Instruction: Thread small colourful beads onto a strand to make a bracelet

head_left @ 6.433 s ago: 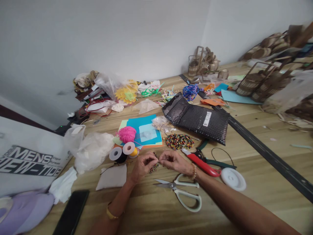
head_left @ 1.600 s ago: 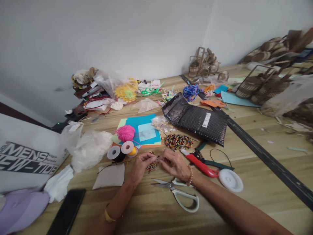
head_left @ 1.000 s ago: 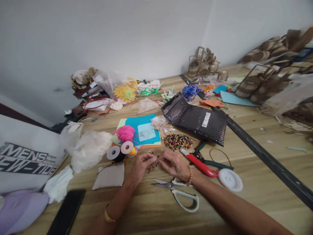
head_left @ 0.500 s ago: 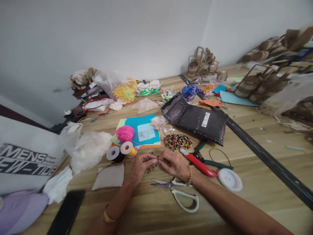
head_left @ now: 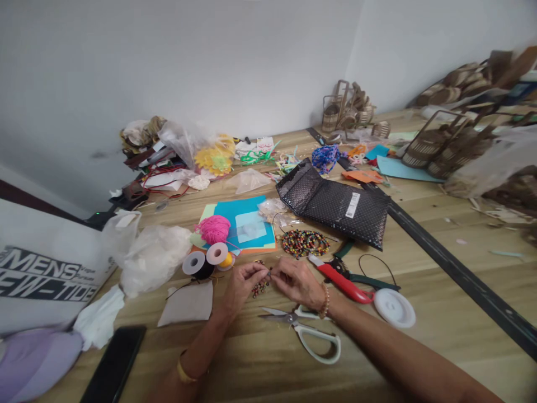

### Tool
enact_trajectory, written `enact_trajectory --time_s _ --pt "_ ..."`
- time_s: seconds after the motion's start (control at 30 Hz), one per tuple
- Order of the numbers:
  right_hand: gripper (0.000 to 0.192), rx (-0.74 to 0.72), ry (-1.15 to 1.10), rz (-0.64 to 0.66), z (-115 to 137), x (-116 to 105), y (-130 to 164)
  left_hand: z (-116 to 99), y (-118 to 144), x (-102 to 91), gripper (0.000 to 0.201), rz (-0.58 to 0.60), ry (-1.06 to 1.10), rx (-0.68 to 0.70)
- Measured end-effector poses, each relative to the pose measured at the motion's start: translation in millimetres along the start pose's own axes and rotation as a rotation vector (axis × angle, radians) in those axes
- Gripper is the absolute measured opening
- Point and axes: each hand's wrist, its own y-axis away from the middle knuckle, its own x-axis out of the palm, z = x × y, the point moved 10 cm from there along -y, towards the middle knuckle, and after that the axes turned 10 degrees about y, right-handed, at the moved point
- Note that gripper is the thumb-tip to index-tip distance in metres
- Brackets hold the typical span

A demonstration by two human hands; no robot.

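From the head camera I am seeing my left hand (head_left: 242, 281) and right hand (head_left: 297, 281) meeting fingertip to fingertip low over the wooden table (head_left: 419, 268). Both are pinched narrow on a short beaded strand (head_left: 260, 286), whose strung part is hanging in a small multicoloured cluster between the hands and touching the table. Whether a single bead is sitting in the right fingertips is too small to tell.

I am judging the stringing as partly done: a short run is already on the thread, while a large coil of coloured beads (head_left: 305, 243) is lying just beyond the hands, so plenty seems left. The white-handled scissors (head_left: 309, 331) are lying just under my right wrist, the red-handled pliers (head_left: 340, 278) just beside it, and the thread spools (head_left: 206, 260) near my left hand.

Against the earlier frames, I am finding almost nothing changing: the hands are staying locked in the same pinch at the same spot, and the camera is only drifting slightly.
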Motion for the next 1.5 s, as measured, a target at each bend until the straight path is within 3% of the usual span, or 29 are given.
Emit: enact_trajectory --time_s 0.17,0.27,0.4,0.63,1.0,1.13,1.37,1.5 --pt "0.014 0.077 -0.029 0.014 -7 -1 0 -19 4 -4.3 0.016 -0.069 -0.205 0.205" --pt "0.012 0.177 -0.096 0.018 -17 -2 1 -41 13 -4.1 0.014 -0.143 -0.381 0.480" --pt "0.017 0.224 -0.157 0.039 -19 -2 1 -63 32 13.4 0.017 -0.122 -0.608 0.802" --pt "0.030 0.147 -0.171 0.076 -13 6 3 -74 48 35.1 0.022 -0.074 -0.836 0.953" --pt "0.016 0.211 -0.281 0.112 -20 15 5 -75 42 23.6 0.015 -0.085 -0.645 0.867" --pt "0.020 0.247 -0.317 0.115 -24 15 4 -72 40 23.2 0.017 -0.072 -0.631 0.828" --pt "0.028 0.291 -0.358 0.142 -28 12 3 -64 26 12.4 0.016 -0.037 -0.457 0.619" --pt "0.031 0.361 -0.427 0.137 -34 13 5 -53 14 1.1 0.012 -0.024 -0.392 0.391"
